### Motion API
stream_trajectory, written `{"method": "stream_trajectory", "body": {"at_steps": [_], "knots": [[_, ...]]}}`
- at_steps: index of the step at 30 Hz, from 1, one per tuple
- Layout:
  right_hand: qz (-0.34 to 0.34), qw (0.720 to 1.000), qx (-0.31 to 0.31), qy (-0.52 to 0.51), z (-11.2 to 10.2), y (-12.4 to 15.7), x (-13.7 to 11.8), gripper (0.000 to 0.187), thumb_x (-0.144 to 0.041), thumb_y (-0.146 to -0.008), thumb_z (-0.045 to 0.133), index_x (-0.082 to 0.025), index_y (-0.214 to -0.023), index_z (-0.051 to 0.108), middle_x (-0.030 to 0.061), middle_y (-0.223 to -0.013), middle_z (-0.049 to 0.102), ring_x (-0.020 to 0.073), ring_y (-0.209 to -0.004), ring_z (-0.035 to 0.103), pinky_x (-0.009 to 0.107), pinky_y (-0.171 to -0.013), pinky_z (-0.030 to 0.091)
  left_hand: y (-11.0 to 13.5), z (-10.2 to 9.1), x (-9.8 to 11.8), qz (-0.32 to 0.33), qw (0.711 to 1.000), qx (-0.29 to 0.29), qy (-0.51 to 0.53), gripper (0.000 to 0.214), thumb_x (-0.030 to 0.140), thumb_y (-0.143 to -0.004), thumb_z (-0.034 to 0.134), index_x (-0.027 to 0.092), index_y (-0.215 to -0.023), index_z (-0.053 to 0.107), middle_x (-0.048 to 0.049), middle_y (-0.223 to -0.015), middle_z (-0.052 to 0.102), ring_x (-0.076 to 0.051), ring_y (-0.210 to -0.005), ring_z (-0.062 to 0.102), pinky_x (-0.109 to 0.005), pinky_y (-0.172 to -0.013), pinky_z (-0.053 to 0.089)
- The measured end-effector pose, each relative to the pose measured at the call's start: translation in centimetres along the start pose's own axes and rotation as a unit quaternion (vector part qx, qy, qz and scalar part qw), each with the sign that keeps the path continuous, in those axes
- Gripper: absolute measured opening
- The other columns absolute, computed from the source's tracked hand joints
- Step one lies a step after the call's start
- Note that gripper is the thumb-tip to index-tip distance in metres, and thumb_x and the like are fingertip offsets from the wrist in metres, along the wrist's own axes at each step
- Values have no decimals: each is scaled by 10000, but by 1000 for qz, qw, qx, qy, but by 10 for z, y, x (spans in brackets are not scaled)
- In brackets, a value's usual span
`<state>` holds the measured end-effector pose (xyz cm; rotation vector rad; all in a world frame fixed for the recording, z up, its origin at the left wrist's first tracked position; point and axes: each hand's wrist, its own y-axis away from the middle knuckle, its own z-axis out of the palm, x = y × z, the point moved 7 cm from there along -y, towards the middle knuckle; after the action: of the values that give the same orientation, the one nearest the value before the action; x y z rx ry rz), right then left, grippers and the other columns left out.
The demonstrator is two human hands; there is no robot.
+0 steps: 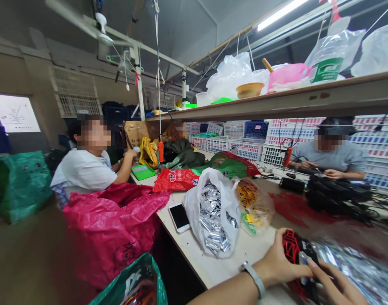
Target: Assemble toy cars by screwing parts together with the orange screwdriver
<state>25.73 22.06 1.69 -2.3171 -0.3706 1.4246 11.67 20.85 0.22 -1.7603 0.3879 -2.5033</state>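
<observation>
My left hand (276, 264), with a grey band round the wrist, is closed round a black-and-red patterned bundle (291, 243) whose exact kind I cannot make out. My right hand (338, 283) meets it from the right, its fingertips pressed on a small shiny silver piece (303, 257) against the bundle. Beyond and beneath the right hand is a heap of silver packets (349, 260) in clear plastic. To the left of my hands, an open white bag (194, 203) holds many silver pieces. Beside it lies a clear bag (260, 203) with yellow-orange pieces.
A phone (179, 217) lies near the edge of the table (209, 269). Below it stand a pink sack (111, 228) and a green sack (160, 279). A loaded shelf (276, 101) hangs overhead. One person (85, 169) sits left, another (330, 152) across.
</observation>
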Motion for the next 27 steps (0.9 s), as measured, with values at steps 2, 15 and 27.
{"method": "stream_trajectory", "body": {"at_steps": [2, 15, 27], "knots": [[61, 996, -30, -58, 0, 3, -17, 443, -681, -517, 667, -248, -592, 726, 74, -696, 770, 298, -668, 749, 330, -587, 640, 2, 1, 2, -8, 1000, -12, -11, 1277, 477, -320, 971, 124, -1392, 375, -189, -1394, 519, -372, -1348, 503, -472, -1176, 370], [196, 957, -89, -196, 9, 12, -29, 642, -770, -155, 852, -226, -467, 714, 77, -543, 679, 256, -521, 678, 300, -493, 613, 9, 4, 16, 3, 995, -56, -77, 1429, 523, -327, 959, 114, -1523, 291, -245, -1558, 408, -410, -1443, 411, -543, -1221, 286], [173, 979, -48, -98, -13, -3, 42, 685, -676, -447, 852, -152, -878, 761, 195, -944, 790, 371, -804, 769, 382, -612, 664, 3, 12, 22, -12, 995, -89, -41, 1519, 593, -301, 955, 101, -1532, 214, -252, -1517, 416, -451, -1427, 409, -558, -1219, 285]]}}
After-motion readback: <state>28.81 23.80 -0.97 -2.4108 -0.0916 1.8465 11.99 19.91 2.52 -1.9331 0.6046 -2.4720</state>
